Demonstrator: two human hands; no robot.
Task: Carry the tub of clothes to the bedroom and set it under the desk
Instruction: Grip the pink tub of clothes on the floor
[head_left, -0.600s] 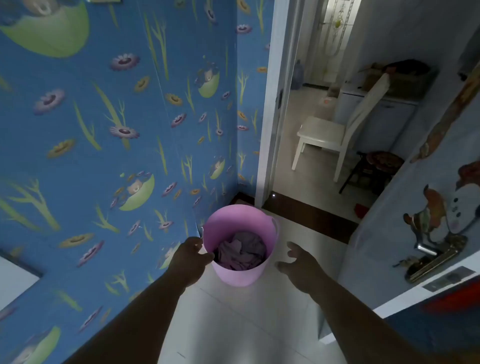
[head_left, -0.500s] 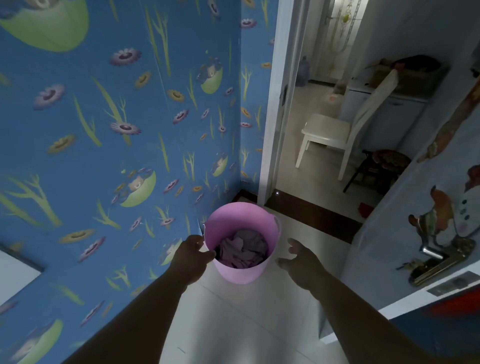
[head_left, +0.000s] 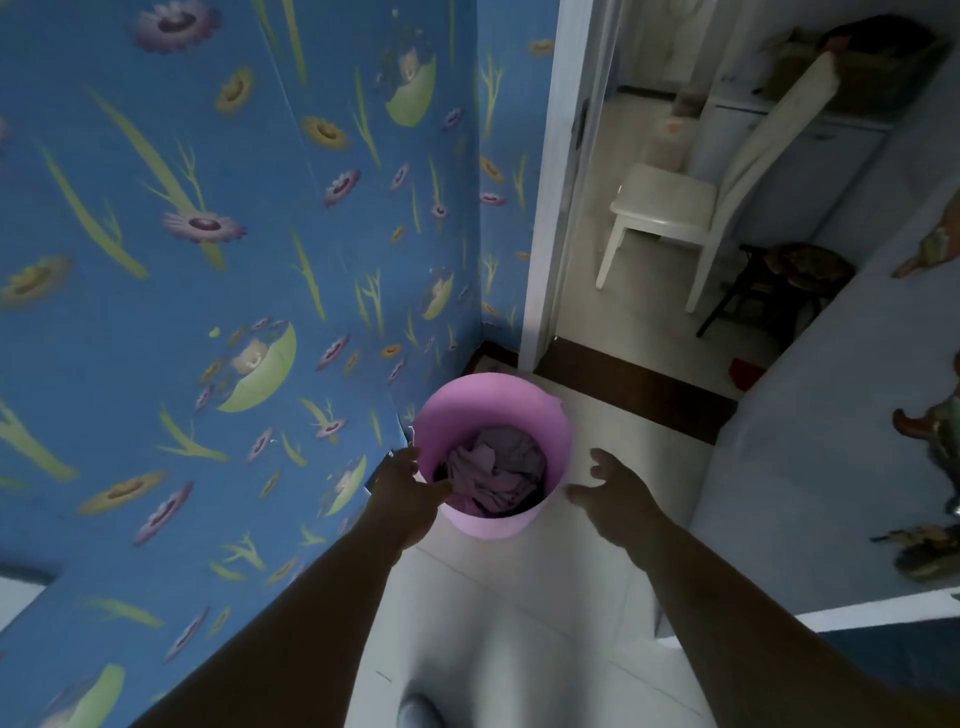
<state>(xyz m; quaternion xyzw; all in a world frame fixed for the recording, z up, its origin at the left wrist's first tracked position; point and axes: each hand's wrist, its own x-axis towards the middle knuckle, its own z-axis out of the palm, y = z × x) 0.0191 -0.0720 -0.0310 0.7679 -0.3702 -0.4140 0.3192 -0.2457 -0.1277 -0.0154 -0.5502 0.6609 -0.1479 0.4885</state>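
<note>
Floor: pale tiles (head_left: 519, 623), dim light.
Wall: blue flowered wallpaper (head_left: 208, 260) on the left.
Tub: pink tub (head_left: 493, 405) of clothes (head_left: 493, 470) on the floor near the doorway (head_left: 639, 234).
Left hand (head_left: 405, 493): fingers spread at the tub's left rim.
Right hand (head_left: 618, 493): open, just right of the tub, apart.

Pale tiled floor (head_left: 519, 613) bears the pink tub (head_left: 524, 514) (upright, clothes inside).

Tub (head_left: 540, 415) pink. Clothes (head_left: 493, 467) inside purple. Wall (head_left: 182, 312) blue with purple flowers, yellow flowers, green stems. Floor (head_left: 519, 597) pale tiles; dark brown strip (head_left: 634, 389) at doorway. Chair (head_left: 670, 208) white. Door frame (head_left: 550, 208) white.
</note>
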